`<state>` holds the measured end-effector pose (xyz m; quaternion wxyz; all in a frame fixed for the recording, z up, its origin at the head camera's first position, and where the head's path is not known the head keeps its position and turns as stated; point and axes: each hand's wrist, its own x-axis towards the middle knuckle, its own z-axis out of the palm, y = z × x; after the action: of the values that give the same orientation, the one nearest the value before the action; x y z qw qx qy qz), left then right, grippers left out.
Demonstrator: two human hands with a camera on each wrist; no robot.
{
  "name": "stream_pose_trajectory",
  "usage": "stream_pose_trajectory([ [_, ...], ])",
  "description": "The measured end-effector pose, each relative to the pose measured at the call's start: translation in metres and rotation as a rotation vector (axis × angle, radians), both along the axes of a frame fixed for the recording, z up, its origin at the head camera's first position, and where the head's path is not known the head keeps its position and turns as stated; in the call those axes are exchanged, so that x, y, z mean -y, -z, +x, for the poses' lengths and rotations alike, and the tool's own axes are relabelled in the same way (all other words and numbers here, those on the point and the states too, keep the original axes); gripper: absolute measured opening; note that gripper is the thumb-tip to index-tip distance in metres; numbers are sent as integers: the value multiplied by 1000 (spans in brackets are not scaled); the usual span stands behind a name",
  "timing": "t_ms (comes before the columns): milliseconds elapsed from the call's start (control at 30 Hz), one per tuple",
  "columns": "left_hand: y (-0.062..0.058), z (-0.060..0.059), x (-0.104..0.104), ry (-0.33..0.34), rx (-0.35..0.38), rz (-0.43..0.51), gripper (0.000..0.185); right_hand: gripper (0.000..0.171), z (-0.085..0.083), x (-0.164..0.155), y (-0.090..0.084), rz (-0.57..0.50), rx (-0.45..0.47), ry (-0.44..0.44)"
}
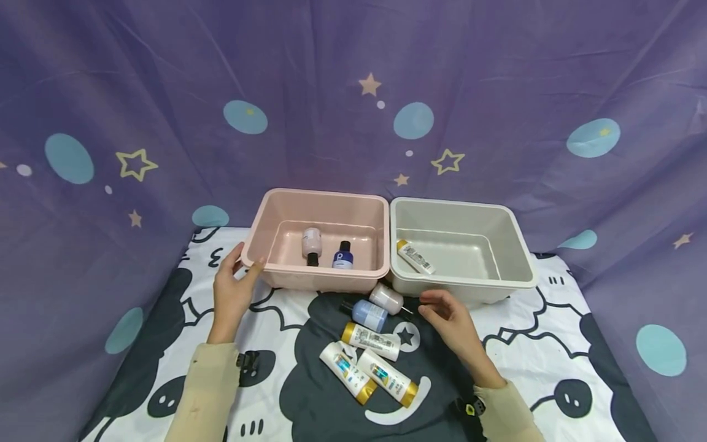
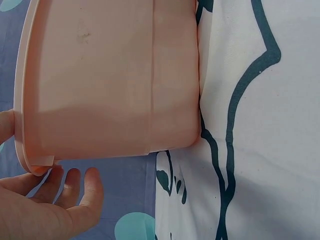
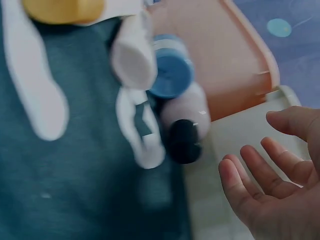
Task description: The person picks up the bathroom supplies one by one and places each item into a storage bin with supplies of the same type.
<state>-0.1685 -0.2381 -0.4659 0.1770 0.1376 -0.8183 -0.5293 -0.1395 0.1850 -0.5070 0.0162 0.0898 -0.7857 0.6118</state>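
blurred bottles (image 3: 175, 100), labels perhaps unreadable, pink bin (image 2: 110, 75) cropped

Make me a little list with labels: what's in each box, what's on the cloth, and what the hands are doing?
Pink bin: two small bottles, one pale, one dark blue.
Grey bin: one white tube with a gold cap.
On the cloth: two small bottles, pale and light blue, plus three gold-capped tubes.
Left hand: thumb touches the pink bin's corner, fingers relaxed.
Right hand: open, holds nothing, near the pale bottle on the cloth.
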Motion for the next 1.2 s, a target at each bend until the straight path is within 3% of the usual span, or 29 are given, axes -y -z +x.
stream_pose_trajectory([
  [100, -1, 0, -1, 2, -1, -1, 70, 30, 2, 6, -5, 37, 55, 10],
  [233, -2, -1, -2, 0, -1, 5, 70, 32, 1, 11, 3, 95, 107, 18],
  [333, -2, -1, -2, -2, 0, 8, 70, 35, -6, 9, 25, 113, 111, 20],
  [400, -1, -2, -2, -4, 1, 9, 70, 35, -8, 9, 30, 120, 103, 21],
  [900, 0, -1, -1, -14, 1, 12, 70, 37, -16, 24, 40, 207, 106, 42],
  [1200, 0, -1, -1, -11, 2, 19, 70, 36, -16, 27, 41, 110, 147, 67],
])
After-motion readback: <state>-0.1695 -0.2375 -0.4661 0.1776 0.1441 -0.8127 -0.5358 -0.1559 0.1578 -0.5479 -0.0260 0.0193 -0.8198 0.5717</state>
